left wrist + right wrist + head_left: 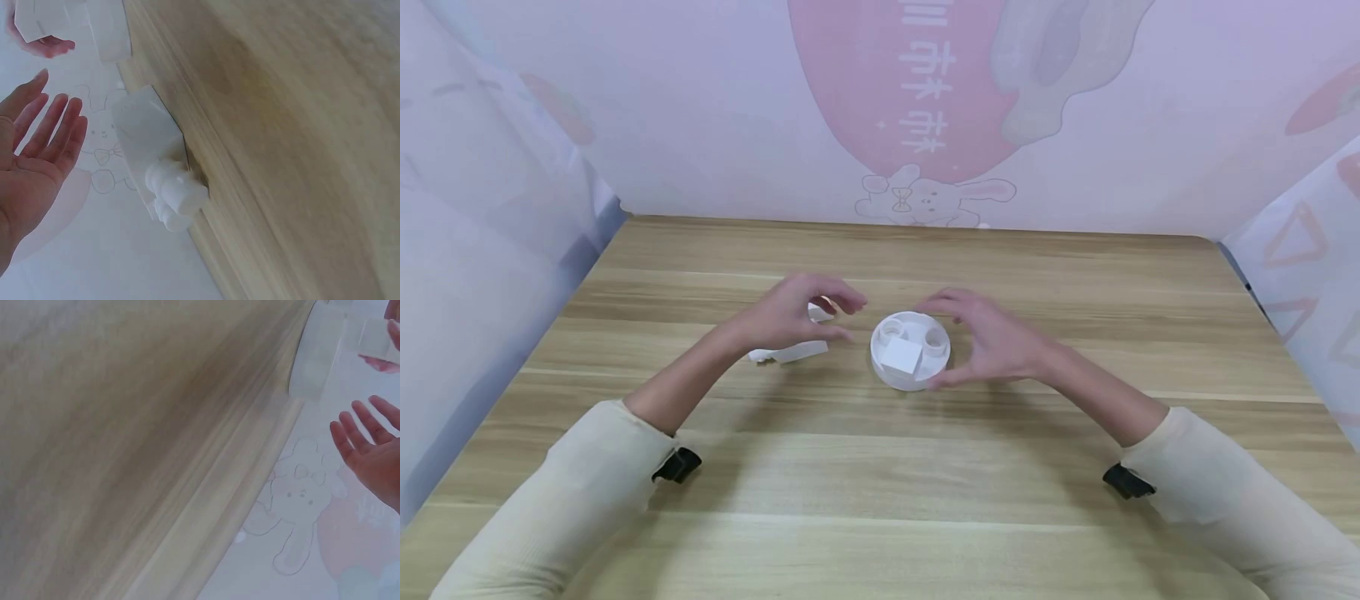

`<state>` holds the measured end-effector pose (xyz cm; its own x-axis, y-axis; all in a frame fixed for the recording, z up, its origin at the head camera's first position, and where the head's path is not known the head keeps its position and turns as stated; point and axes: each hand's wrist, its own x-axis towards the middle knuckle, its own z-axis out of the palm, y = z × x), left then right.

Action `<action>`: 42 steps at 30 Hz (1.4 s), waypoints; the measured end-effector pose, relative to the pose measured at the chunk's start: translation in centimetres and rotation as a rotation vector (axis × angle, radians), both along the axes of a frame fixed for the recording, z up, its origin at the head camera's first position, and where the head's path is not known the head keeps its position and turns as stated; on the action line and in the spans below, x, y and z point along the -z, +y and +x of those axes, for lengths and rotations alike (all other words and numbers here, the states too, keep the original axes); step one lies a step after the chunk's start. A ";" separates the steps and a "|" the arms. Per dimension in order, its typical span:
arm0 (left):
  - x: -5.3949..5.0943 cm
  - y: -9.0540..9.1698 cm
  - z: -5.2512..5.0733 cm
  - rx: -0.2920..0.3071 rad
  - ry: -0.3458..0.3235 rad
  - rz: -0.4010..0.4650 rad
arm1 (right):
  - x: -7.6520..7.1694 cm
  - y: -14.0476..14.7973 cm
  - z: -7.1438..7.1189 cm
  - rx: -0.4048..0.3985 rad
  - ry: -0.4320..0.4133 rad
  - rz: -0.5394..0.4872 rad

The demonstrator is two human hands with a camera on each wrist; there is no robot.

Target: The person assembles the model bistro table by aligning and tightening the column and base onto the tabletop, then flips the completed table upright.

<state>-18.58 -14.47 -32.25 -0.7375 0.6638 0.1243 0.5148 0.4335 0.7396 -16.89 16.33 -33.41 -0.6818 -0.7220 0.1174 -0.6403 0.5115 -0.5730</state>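
Note:
A round white dish (883,379) (112,37) (317,353) holds a white block (901,357) and two small white rings. My right hand (996,340) (378,456) is beside its right side, fingers apart and bent around the rim; contact cannot be told. To the left of the dish, my left hand (793,315) (34,159) hangs with parted fingers and nothing between them. Beneath and beside it lie white pieces (805,351), partly hidden by the hand. The left wrist view shows a flat angular piece (144,122) and a knobbed, rounded piece (184,194).
The wooden table (880,483) extends around the objects. A pale printed backdrop (700,108) with rabbit drawings stands behind its far edge, and similar sheets hang at both sides. Dark clips (677,465) are at both sleeve cuffs.

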 end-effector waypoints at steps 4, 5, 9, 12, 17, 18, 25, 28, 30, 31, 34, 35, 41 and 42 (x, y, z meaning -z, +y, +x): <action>0.0 -0.6 -0.3 -0.035 0.020 -0.011 | 0.0 -0.4 0.5 -0.049 0.010 -0.064; 0.0 -0.8 -0.3 -0.041 0.026 -0.016 | 0.1 -0.5 0.5 -0.060 0.015 -0.080; 0.0 -1.3 -0.7 -0.060 0.048 -0.025 | 0.6 -1.0 0.7 -0.090 0.046 -0.123; -0.1 -1.5 -0.8 -0.066 0.053 -0.032 | 0.9 -1.2 0.8 -0.107 0.054 -0.168; 0.0 -1.6 -0.8 -0.061 0.035 -0.040 | 1.2 -1.6 1.0 -0.107 0.072 -0.237; 0.1 -1.6 -0.9 -0.060 0.028 -0.039 | 1.2 -1.6 1.0 -0.105 0.075 -0.249; 0.5 -1.7 -0.8 -0.065 0.020 -0.034 | 1.2 -1.8 1.3 -0.083 0.089 -0.290; 0.6 -1.8 -0.8 -0.059 0.031 -0.029 | 1.2 -1.7 1.3 -0.088 0.083 -0.297; 0.6 -1.9 -0.7 -0.058 0.028 -0.024 | 1.1 -1.7 1.3 -0.095 0.070 -0.301; 0.6 -2.0 -0.7 -0.058 0.028 -0.022 | 1.1 -1.6 1.2 -0.097 0.063 -0.302; 0.7 -2.1 -0.6 -0.063 0.026 -0.021 | 1.1 -1.4 1.1 -0.107 0.042 -0.300; 0.7 -2.2 -0.6 -0.063 0.027 -0.022 | 1.1 -1.4 1.0 -0.110 0.035 -0.299; 0.7 -2.3 -0.5 -0.043 0.034 -0.017 | 0.6 -0.7 0.6 -0.121 -0.016 -0.283; 0.6 -2.3 -0.5 -0.040 0.032 -0.014 | 0.5 -0.6 0.5 -0.120 -0.024 -0.278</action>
